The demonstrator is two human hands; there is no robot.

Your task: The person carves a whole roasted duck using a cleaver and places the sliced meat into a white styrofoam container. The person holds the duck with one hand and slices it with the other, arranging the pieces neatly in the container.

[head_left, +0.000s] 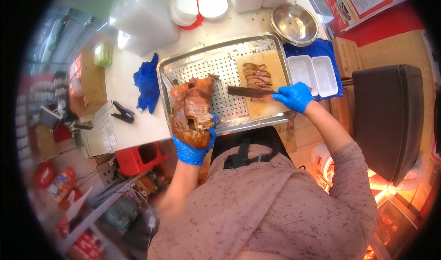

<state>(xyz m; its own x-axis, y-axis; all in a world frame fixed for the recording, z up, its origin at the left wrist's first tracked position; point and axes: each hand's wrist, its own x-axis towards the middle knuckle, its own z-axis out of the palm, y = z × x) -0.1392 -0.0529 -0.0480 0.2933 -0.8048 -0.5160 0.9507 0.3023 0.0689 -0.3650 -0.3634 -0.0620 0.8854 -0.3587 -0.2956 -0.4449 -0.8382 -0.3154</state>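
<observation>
My left hand (193, 150), in a blue glove, grips a large browned piece of roast poultry (193, 112) from below. Pale torn meat shows along the side of the piece where skin is gone. Gloved in blue too, my right hand (296, 96) holds a knife with a broad dark blade (246, 91) pointing left. The blade lies over the lower end of a row of sliced meat (256, 76). Those slices rest on a yellowish cutting board (272, 110), set in the right part of a perforated metal tray (220, 125).
Right of the tray, two white plastic containers (301, 72) sit on a blue cloth (325, 46), below stacked steel bowls (294, 24). Another blue cloth (147, 82) and a black clip-like tool (123, 112) lie left. White round lids or bowls (213, 4) stand behind; a red stool (137, 158) is below.
</observation>
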